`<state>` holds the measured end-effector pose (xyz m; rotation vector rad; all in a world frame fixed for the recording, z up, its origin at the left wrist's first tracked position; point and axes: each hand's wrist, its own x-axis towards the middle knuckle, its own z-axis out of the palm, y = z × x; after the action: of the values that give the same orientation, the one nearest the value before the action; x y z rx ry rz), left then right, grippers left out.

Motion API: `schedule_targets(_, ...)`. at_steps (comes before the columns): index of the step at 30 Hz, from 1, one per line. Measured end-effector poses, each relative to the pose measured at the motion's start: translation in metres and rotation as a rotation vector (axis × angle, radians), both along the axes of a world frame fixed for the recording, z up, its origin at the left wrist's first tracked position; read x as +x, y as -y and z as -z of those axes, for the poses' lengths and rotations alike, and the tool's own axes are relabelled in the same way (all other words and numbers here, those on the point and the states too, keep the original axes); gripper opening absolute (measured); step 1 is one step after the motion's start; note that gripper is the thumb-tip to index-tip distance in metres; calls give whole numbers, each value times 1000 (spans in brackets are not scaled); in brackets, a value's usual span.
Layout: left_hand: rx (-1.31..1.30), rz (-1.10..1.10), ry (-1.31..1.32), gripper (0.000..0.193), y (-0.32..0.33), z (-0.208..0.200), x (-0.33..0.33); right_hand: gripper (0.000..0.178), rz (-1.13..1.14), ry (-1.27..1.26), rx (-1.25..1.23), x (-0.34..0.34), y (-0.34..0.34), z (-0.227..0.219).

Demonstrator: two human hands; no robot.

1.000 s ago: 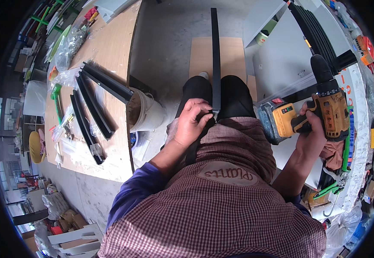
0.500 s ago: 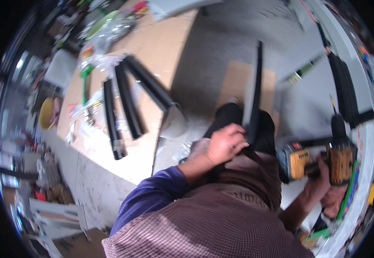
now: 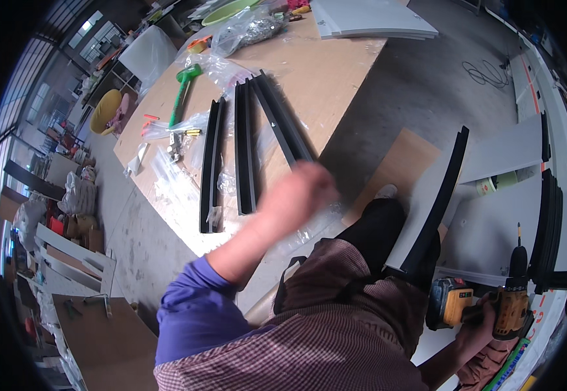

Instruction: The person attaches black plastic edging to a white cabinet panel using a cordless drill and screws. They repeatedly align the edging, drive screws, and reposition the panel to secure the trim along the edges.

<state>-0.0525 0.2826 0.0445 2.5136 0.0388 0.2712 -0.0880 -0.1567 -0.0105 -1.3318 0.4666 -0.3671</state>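
My right hand (image 3: 481,324) is closed round the grip of a yellow and black cordless drill (image 3: 510,309), whose bit points away from me. My left hand (image 3: 301,195) is smeared by motion over the table's near edge, so its fingers cannot be read. Closest to it is the near end of a black channel strip (image 3: 281,117); whether they touch I cannot tell. Two more black strips, a middle one (image 3: 243,153) and a left one (image 3: 210,171), lie alongside. Against my legs leans a light grey panel (image 3: 417,212) with a black strip (image 3: 441,195) along its right edge.
On the wooden table (image 3: 339,72) lie a green mallet (image 3: 182,94), clear plastic bags (image 3: 247,31) and a stack of grey panels (image 3: 368,19). To my right, more black strips (image 3: 545,225) stand by pale panels. A cardboard sheet (image 3: 397,166) covers some floor ahead.
My left hand has left the panel by my legs and moved left to the table's strips. The view has shifted left. The drill stays in my right hand.
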Motion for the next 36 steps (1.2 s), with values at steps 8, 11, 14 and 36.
schedule_targets(8,213,-374,-180,21,-155,17,90,43,-39,-78,-66,7,-14,-6)
schedule_targets(11,166,-403,-181,21,-165,35,101,41,-75,9,-69,8,-21,-9)
schedule_targets(14,241,-421,-85,21,-164,36,102,38,-87,50,-46,12,-25,-9)
schedule_targets(36,-1913,287,-572,13,154,6,26,47,-562,15,623,-43,-23,23)
